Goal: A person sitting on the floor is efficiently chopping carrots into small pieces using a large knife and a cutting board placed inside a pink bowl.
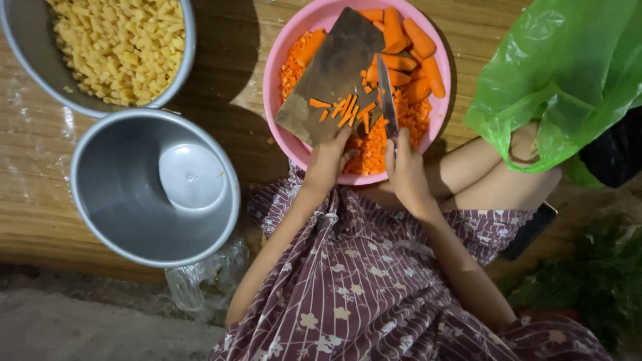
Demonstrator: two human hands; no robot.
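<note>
The left hand (328,162) grips the near corner of a small dark cutting board (334,73), fingers curled onto its edge, holding it tilted across a pink bowl (275,60). The right hand (404,170) is closed around the handle of a knife (386,97); the blade points away from the person and lies along the right edge of the board, just beside a scatter of carrot strips (348,110) on the board surface.

The strips lie directly ahead of both hands, between the left fingertips and the blade. Diced carrot (374,150) fills the bowl beneath and around the board. Whole peeled carrot pieces (411,50) are stacked at the far right of the bowl, beyond the knife tip.

The bowl rests on a wooden worktop (221,73), touching the person's lap. To the left stands an empty metal pot (114,200) with a lid lying inside it. Behind it, a second metal pot (40,73) holds pale yellow diced cubes (120,40). A green plastic bag (568,73) sits to the right, over the person's knee.
</note>
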